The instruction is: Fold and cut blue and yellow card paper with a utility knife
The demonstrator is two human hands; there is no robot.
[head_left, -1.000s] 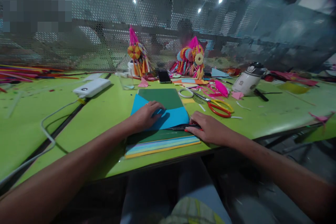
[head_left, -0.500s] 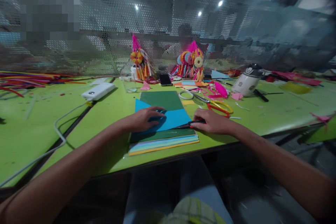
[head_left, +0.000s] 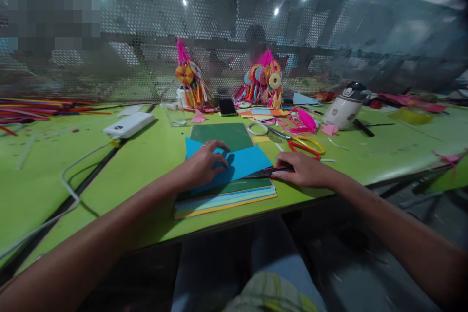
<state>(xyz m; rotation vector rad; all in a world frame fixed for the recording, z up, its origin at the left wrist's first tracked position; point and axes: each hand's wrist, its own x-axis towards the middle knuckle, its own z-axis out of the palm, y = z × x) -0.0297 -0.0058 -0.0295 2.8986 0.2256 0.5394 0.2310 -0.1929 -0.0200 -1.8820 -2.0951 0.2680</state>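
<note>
A sheet of blue paper lies at a slant over a stack of coloured sheets with a dark green one on top. My left hand rests on the left part of the blue paper, fingers bent and apart. At the paper's right corner my right hand is closed around dark-bladed scissors. Their blades point left along the paper's lower edge; most of the handle is hidden in my fingers. Behind my right hand lie scissors with red and yellow handles.
A white power bank with a cable lies at left by the table gap. Farther back are a clear cup, a phone, tasselled paper ornaments, a tape roll and a white flask. The table edge runs close in front.
The blue paper's right corner has shifted slightly right, along with my right hand and the scissors. My left hand's fingers are more raised and bent. The whole view has shifted a little.
</note>
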